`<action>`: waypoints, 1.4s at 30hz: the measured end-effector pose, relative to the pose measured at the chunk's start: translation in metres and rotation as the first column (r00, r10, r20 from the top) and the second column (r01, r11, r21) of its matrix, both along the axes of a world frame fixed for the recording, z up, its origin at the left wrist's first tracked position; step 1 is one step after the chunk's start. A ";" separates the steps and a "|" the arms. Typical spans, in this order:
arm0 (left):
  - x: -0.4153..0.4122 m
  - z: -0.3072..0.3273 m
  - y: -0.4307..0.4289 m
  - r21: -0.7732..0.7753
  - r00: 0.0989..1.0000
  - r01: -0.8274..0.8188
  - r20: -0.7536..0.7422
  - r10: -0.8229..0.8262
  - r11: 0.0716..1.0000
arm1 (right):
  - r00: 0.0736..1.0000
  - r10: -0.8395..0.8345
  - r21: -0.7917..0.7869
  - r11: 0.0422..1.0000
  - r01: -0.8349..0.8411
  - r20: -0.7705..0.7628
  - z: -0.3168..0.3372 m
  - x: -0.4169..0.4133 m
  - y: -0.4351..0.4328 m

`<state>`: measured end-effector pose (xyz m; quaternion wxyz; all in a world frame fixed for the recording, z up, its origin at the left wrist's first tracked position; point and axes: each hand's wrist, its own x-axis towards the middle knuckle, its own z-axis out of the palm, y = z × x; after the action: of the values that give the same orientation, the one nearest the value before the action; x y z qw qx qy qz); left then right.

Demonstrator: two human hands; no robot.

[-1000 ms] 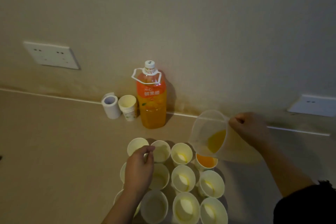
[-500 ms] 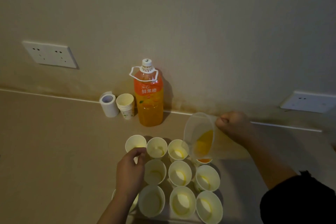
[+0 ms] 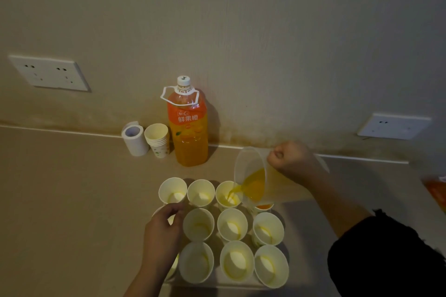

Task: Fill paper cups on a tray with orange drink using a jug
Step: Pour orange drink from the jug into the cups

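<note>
**Jug tips over the far row's third cup**

Moved left since the earlier frames, the jug (image 3: pixel 253 176) now pours a thin orange stream into the third cup (image 3: pixel 228 196) of the far row; before, it hung over the filled cup (image 3: pixel 264 207) at the far right.

Head view: the right hand (image 3: pixel 293 159) has its grip wrapped tight on the jug's handle. The left hand (image 3: pixel 163 230) pinches a cup rim at the tray's left side. Next, I judge, the jug should level off before overflow, then shift left.

Little of the tray (image 3: pixel 217 284) shows. The pinched cup is mostly hidden. An orange drink bottle (image 3: pixel 187 125) stands far on the desk (image 3: pixel 72 200).
</note>
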<state>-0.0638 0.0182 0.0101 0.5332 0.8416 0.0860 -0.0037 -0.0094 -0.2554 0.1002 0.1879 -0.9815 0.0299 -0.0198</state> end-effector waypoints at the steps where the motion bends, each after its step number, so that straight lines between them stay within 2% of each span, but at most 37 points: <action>1: 0.000 0.000 0.001 -0.004 1.000 0.002 -0.001 -0.002 1.000 | 1.000 -0.007 0.000 1.000 0.007 -0.008 0.000 0.000 0.001; 11: -0.001 -0.001 0.006 0.018 1.000 0.020 -0.005 -0.020 1.000 | 0.999 -0.046 0.032 0.998 0.046 0.013 -0.001 -0.004 0.000; 21: 0.000 0.000 0.008 0.024 1.000 0.019 -0.017 -0.019 1.000 | 0.999 -0.004 -0.013 1.000 0.004 0.043 0.000 -0.003 -0.002; 29: 0.001 -0.001 0.006 0.012 0.999 0.026 -0.023 -0.026 1.000 | 1.000 -0.027 -0.042 0.999 0.027 0.008 -0.002 -0.002 -0.003; 34: 0.001 0.002 0.004 -0.008 0.999 0.033 -0.009 -0.034 0.999 | 0.983 -0.118 -0.035 0.993 0.114 -0.143 -0.001 -0.001 -0.004; 42: 0.003 0.002 0.000 -0.007 0.999 0.035 -0.014 -0.035 0.999 | 0.983 -0.120 -0.035 0.993 0.117 -0.135 0.001 0.000 -0.002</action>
<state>-0.0605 0.0187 0.0126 0.5353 0.8411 0.0751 -0.0192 -0.0099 -0.2578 0.1011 0.1706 -0.9795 0.1008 0.0362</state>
